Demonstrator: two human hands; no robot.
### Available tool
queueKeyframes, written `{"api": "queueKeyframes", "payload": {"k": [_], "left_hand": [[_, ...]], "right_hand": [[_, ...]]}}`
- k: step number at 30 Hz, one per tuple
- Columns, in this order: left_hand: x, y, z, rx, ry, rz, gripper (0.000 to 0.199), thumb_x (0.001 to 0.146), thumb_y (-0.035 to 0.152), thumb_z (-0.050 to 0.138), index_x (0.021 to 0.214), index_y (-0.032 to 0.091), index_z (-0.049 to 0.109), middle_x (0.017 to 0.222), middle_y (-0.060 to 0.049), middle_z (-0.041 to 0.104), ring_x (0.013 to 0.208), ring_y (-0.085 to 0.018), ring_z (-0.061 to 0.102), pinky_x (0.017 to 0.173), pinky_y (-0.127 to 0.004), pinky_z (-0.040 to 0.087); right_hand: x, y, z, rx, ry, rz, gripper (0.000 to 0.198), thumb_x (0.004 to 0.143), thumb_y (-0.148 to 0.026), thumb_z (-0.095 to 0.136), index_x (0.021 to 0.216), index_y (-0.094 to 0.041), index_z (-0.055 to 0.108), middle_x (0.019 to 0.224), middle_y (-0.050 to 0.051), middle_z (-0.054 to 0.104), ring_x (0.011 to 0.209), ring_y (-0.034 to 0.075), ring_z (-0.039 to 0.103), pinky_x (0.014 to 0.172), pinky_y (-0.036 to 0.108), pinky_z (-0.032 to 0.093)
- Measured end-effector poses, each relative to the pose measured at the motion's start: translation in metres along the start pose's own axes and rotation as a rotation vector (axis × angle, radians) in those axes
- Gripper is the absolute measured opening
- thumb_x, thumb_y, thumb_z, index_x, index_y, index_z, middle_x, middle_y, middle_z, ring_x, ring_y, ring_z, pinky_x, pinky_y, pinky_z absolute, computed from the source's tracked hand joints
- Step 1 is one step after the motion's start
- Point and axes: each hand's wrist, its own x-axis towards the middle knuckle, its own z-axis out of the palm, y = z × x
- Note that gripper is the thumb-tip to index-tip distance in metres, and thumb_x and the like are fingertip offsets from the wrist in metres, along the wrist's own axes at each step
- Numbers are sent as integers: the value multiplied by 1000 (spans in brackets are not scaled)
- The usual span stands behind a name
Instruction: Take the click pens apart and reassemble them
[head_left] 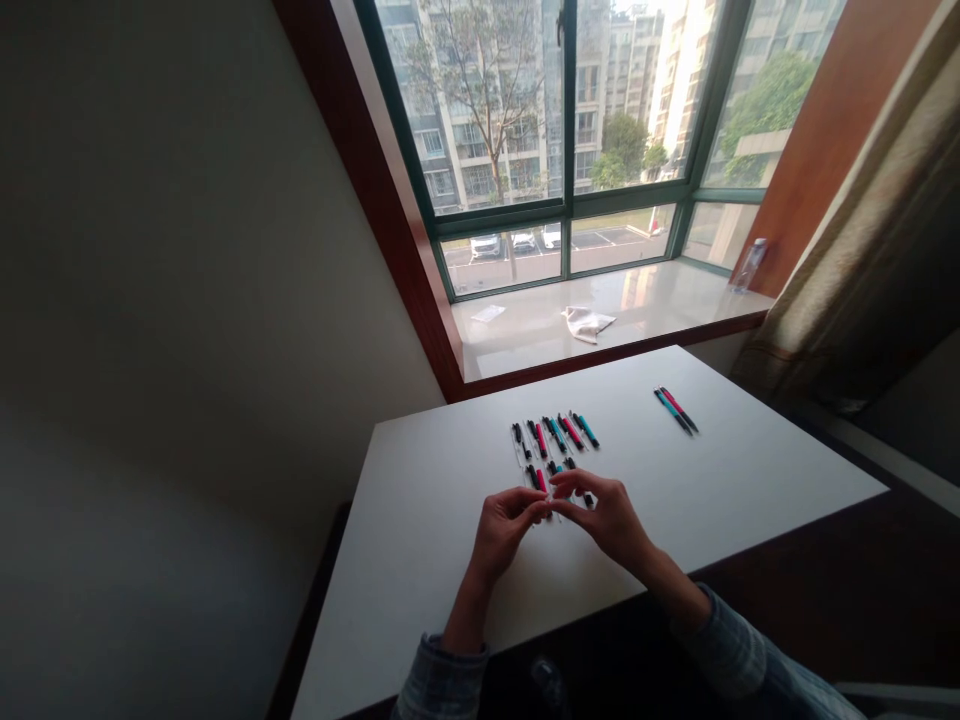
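Note:
My left hand [508, 520] and my right hand [600, 508] meet over the near part of the white table, thumbs and fingertips pinched close together. Whatever small piece lies between the fingertips is too small to make out. Just beyond them is a back row of pen parts, with black pieces, a pink barrel [541, 440], a teal barrel [586, 430] and thin clear tubes. A nearer row, with another pink barrel [541, 479], is partly hidden by my hands. Two whole pens, a teal one [671, 410] and a pink one [679, 408], lie side by side farther right.
The white table [757, 470] reaches to a windowsill [517, 345], where a crumpled wrapper [587, 323], a flat paper piece [489, 313] and a clear bottle [748, 266] rest. A wall [187, 300] stands at left, and a curtain [840, 240] hangs at right.

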Motion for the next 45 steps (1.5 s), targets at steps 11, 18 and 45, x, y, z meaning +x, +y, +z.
{"api": "queueKeyframes", "payload": {"k": [11, 18, 45], "left_hand": [[0, 0, 1, -34, -17, 0, 40, 81, 35, 83, 115, 16, 77, 91, -10, 78, 74, -18, 67, 71, -31, 55], [1, 0, -4, 36, 74, 31, 53, 84, 42, 79, 130, 18, 69, 98, -10, 77, 78, -19, 69, 73, -33, 58], [3, -3, -4, 93, 164, 33, 43, 85, 42, 76, 121, 19, 72, 92, -5, 71, 78, -17, 66, 75, -31, 55]], "right_hand": [[9, 3, -5, 24, -17, 14, 23, 93, -45, 70, 97, -24, 79, 90, 6, 79, 79, 22, 70, 75, 35, 56], [29, 39, -31, -312, -43, -65, 15, 96, -36, 68, 99, -28, 80, 99, 6, 76, 97, 26, 67, 85, 42, 55], [32, 86, -115, -612, 230, 67, 26, 96, -39, 59, 105, -23, 77, 100, 7, 77, 91, 27, 67, 87, 40, 51]]}}
